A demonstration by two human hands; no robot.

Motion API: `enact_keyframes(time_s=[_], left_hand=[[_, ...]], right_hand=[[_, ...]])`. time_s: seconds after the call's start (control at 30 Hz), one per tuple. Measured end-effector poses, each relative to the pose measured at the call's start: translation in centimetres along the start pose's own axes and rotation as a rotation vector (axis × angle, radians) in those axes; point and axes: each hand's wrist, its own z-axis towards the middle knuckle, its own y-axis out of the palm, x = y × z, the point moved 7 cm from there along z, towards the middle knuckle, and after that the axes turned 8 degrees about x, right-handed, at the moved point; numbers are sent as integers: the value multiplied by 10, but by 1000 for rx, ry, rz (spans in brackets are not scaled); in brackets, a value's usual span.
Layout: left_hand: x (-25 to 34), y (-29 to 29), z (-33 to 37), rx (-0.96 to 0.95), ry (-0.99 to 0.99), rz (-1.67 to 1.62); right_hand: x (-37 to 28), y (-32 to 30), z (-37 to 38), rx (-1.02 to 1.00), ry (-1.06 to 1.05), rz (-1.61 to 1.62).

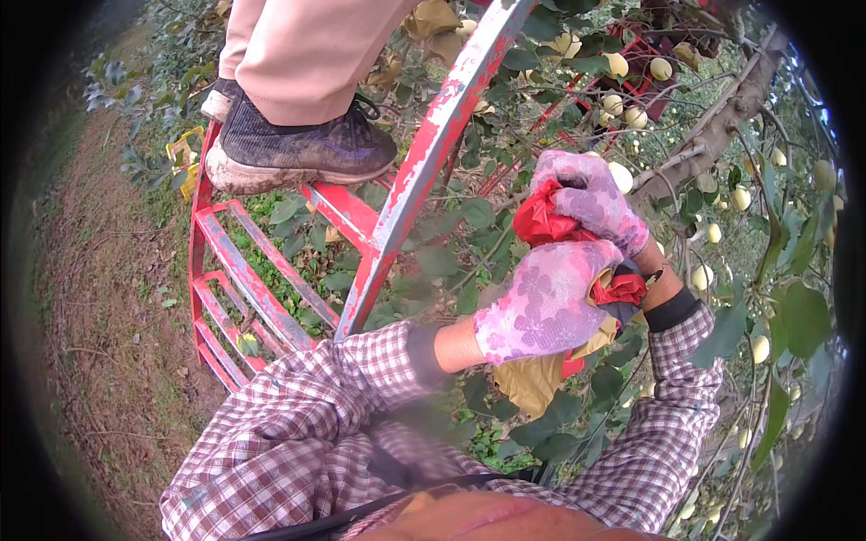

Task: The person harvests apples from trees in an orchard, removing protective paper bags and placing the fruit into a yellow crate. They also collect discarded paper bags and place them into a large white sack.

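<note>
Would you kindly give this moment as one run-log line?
left hand: holding yellow paper; right hand: gripping red paper; nearby: pale fruit, branch, ladder, another person's shoe

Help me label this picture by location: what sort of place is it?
Most likely a fruit orchard: pale round fruit hangs on a tree with a thick branch, and someone's shoe rests on a worn red ladder beside it.

The person shows two gloved hands, one left hand (pixel 550 302) and one right hand (pixel 591 197), with at least two crumpled red wads (pixel 541 219). At left are one ladder (pixel 422 171) and two shoes (pixel 302 149); at right, more than ten pale fruits (pixel 661 68).
</note>
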Motion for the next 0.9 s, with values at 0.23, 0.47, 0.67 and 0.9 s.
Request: enact_keyframes(time_s=[0.23, 0.47, 0.67, 0.9], left_hand=[[-27, 47, -50, -208, -62, -177], [-47, 116, -152, -360, -79, -40], [-67, 104, -175, -457, 220, 147], [-132, 79, -164, -880, 391, 160]], right_hand=[[100, 31, -160, 274, 409, 484], [122, 158, -368, 1167, 651, 1390], [177, 234, -425, 772, 789, 1022], [157, 270, -312, 812, 614, 1689]])
